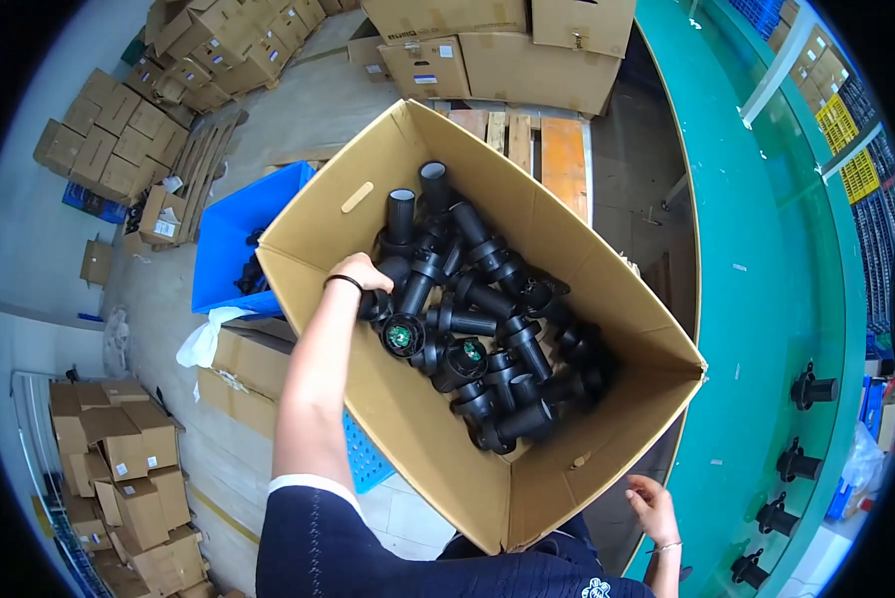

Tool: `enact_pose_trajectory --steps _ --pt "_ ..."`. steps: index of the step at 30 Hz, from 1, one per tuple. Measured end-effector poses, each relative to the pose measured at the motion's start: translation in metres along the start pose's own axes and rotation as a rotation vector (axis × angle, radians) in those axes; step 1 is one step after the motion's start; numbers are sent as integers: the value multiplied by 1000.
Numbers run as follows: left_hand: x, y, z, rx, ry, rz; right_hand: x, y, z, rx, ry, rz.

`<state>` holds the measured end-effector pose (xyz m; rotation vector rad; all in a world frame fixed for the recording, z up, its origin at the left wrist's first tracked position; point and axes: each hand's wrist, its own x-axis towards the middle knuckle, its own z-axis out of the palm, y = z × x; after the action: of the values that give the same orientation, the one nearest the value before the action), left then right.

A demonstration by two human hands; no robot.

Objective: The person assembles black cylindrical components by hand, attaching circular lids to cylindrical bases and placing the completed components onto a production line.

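Note:
A large open cardboard box (367, 149) stands before me with a jumble of black plastic fittings (477, 309) inside. Each is a ribbed tube with a wider collar, and two show green parts in their mouths. My left hand (361, 271) reaches over the box's left wall, its fingers closed round a black fitting (373, 304) that is mostly hidden by the hand and its neighbours. Outside the box, by its near right corner, my right hand (655, 510) hangs beside the green bench, fingers loosely curled and apart, with nothing visible in them.
Several similar fittings (798, 462) stand along the long green bench (731, 299) at right. A blue bin (230, 224) with black parts is left of the box. Cardboard cartons (542, 65) and a wooden pallet (522, 140) lie beyond; more stacked cartons (133, 458) are at left.

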<state>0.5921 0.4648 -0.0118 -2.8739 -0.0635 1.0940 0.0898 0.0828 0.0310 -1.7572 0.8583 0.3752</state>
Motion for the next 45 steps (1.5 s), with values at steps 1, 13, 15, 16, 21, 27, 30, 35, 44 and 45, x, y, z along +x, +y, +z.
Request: enact_pose_trajectory --steps 1,13,15,16,21,27,30,35,44,45 --pt "-4 -13 -12 -205 -114 87 -2 0 -4 38 6 3" --pt "-269 221 28 -1122 -1292 1186 -55 -59 -53 481 133 -545" --pt "-306 271 77 -997 -1544 1162 -72 -65 -69 757 174 -682" --pt "-324 291 102 -949 -1712 1098 -79 -60 -81 885 179 -767" --pt "-429 371 186 -725 -2023 762 -136 19 -144 887 501 -650" --pt "-490 450 264 -309 -1343 1478 -193 111 -153 708 839 -264" --pt "-523 459 301 -92 -1219 1737 -177 148 -137 24 1221 -194" --pt "-515 481 329 -92 -1277 1182 -214 206 -132 695 1271 -17" --pt "-472 516 323 -325 -1463 801 -220 302 18 480 1140 565" --pt "-472 517 319 -343 -1577 799 -214 295 23 615 1167 504"
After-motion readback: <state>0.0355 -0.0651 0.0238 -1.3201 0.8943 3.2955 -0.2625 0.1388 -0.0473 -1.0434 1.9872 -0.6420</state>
